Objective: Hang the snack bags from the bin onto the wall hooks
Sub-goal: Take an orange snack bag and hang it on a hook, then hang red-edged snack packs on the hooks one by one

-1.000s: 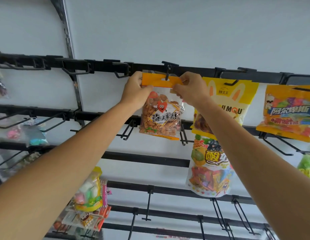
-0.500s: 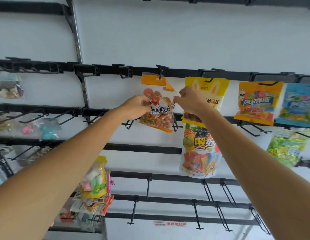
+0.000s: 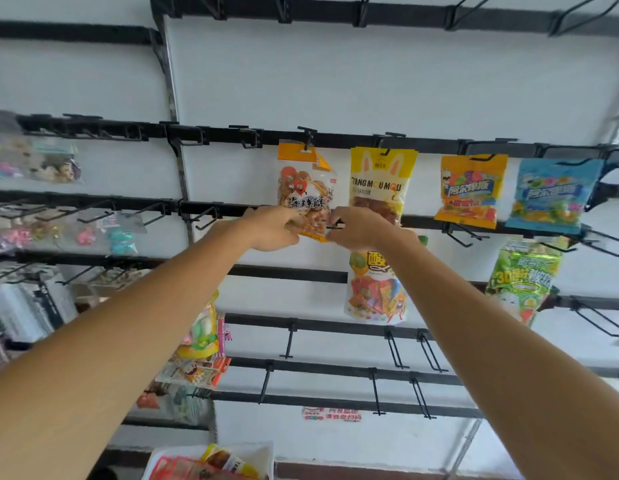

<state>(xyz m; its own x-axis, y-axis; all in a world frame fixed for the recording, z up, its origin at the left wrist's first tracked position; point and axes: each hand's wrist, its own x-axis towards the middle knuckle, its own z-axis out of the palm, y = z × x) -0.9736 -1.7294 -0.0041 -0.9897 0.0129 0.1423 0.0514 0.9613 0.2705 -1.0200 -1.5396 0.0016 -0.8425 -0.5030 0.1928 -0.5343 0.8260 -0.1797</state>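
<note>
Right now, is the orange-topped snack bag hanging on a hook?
Yes, the orange-topped snack bag hangs by its header hole from a black hook on the rail.

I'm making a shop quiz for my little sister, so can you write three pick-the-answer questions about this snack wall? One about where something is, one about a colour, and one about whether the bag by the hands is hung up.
1. Where is the yellow rabbit-ear bag?
A. on the floor
B. just right of the orange-topped snack bag
C. inside a drawer

2. What colour is the candy bag farthest right on that same rail?
A. pink
B. black
C. blue

3. How is the orange-topped snack bag now?
A. hanging from a hook
B. lying flat on a table
C. dropped on the floor

Answers:
1. B, because the two bags hang side by side on one rail.
2. C, because its pack is blue.
3. A, because the hook goes through its orange top.
</note>
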